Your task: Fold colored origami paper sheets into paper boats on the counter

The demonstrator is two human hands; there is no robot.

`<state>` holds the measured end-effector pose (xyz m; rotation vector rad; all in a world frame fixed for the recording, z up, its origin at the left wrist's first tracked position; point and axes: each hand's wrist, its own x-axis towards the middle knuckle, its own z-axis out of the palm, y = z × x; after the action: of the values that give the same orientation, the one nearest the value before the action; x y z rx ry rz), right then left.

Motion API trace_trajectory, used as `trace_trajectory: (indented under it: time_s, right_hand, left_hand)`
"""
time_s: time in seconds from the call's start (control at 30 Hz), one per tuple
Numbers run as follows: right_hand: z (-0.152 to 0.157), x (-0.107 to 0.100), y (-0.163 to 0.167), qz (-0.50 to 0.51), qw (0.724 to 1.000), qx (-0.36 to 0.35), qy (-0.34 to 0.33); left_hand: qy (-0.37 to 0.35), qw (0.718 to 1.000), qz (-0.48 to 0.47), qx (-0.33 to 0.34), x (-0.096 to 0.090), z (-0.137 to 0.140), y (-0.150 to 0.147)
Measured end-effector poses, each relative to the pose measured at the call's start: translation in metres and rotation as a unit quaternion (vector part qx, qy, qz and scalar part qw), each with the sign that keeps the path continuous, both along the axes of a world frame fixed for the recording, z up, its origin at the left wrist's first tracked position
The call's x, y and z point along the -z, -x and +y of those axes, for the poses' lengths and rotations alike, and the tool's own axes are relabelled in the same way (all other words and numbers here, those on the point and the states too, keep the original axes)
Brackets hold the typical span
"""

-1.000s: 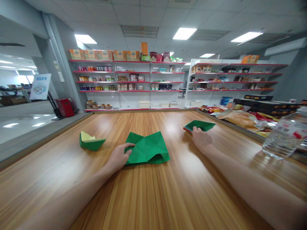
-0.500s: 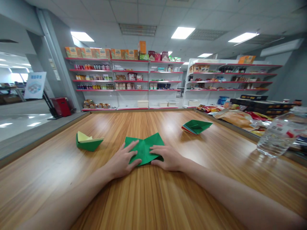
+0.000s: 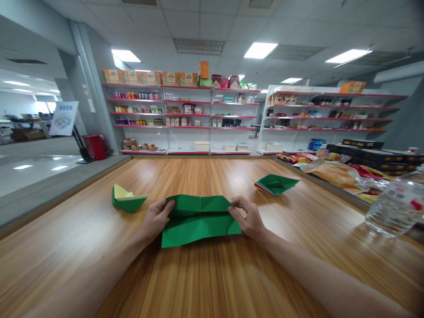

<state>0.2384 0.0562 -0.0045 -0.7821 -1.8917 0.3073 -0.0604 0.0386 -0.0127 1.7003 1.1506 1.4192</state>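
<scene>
Whereas both hands had been spread over the green sheet (image 3: 202,227) half a second earlier, at this moment they were found gripping its two ends. The left hand (image 3: 159,215) was closed on the sheet's far left corner, thumb on top; the right hand (image 3: 249,216) held the far right corner between thumb and fingers.

The shape of the sheet had altered also: the two peaks noted at its far edge were gone, a long crease ran from side to side, and a broad flap opened toward the person. Whether that flap touched the table (image 3: 198,282) could not be determined. In my judgement, the folding had passed from pressing to opening out, and the sheet was under two-handed control.

Left of the sheet sat a green-and-yellow paper boat (image 3: 127,204); beyond it to the right lay a layered green folded paper (image 3: 277,184), released since a second earlier. Well to the sheet's right stood a clear bottle (image 3: 391,212).
</scene>
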Motion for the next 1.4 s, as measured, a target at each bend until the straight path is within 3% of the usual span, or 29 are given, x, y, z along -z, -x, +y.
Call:
trace_trajectory:
  time_s: [0.07, 0.13, 0.23, 0.33, 0.4, 0.47, 0.53, 0.6, 0.7, 0.77, 0.83, 0.97, 1.13, 1.27, 1.33, 1.4]
  right_hand:
    - [-0.004, -0.001, 0.001, -0.003, 0.999, -0.027, 0.028]
    - [-0.005, 0.000, 0.003, -0.017, 0.997, -0.029, 0.063]
    - [-0.005, 0.002, 0.008, 0.006, 0.994, -0.019, 0.112]
    - [-0.005, -0.001, 0.013, 0.050, 0.990, 0.003, 0.134]
    - [-0.004, -0.008, 0.016, 0.065, 0.988, 0.025, 0.141]
    - [-0.003, -0.017, 0.017, 0.066, 0.984, 0.026, 0.163]
    - [-0.001, -0.026, 0.017, 0.050, 0.978, 0.003, 0.203]
    - [0.003, -0.033, 0.014, 0.033, 0.970, -0.021, 0.241]
    - [0.010, -0.034, 0.012, 0.044, 0.963, -0.021, 0.264]
    - [0.015, -0.029, 0.011, 0.060, 0.963, 0.006, 0.261]
    - [0.021, -0.023, 0.010, 0.074, 0.966, 0.048, 0.243]
    - [0.027, -0.024, 0.007, 0.095, 0.972, 0.132, 0.170]
    - [0.029, -0.031, -0.003, 0.128, 0.966, 0.201, 0.106]
    - [0.036, -0.015, -0.006, 0.007, 0.966, 0.209, 0.151]
    - [0.035, -0.009, -0.005, -0.069, 0.959, 0.253, 0.109]
    - [0.029, -0.009, -0.001, -0.144, 0.955, 0.259, 0.026]
  left_hand:
    - [0.002, 0.999, -0.032, -0.020, 0.000, -0.003, -0.007]
    - [-0.013, 0.999, 0.013, -0.045, 0.000, -0.007, -0.014]
    - [-0.057, 0.990, 0.058, -0.111, 0.000, -0.012, -0.022]
    - [-0.128, 0.980, 0.064, -0.136, -0.002, -0.017, -0.024]
    - [-0.221, 0.949, 0.141, -0.175, -0.006, -0.023, -0.024]
    - [-0.309, 0.888, 0.253, -0.230, -0.011, -0.031, -0.024]
    - [-0.349, 0.842, 0.337, -0.238, -0.017, -0.038, -0.023]
    - [-0.370, 0.819, 0.403, -0.172, -0.023, -0.045, -0.023]
    - [-0.374, 0.784, 0.494, 0.040, -0.031, -0.050, -0.027]
    - [-0.327, 0.767, 0.521, 0.180, -0.035, -0.050, -0.034]
    - [-0.254, 0.784, 0.506, 0.256, -0.036, -0.050, -0.042]
    - [-0.153, 0.831, 0.456, 0.280, -0.038, -0.053, -0.055]
    - [-0.146, 0.827, 0.455, 0.295, -0.045, -0.064, -0.069]
    - [-0.143, 0.815, 0.503, 0.251, -0.042, -0.066, -0.070]
    - [-0.113, 0.823, 0.515, 0.210, -0.035, -0.060, -0.065]
    - [-0.068, 0.832, 0.516, 0.192, -0.027, -0.052, -0.059]
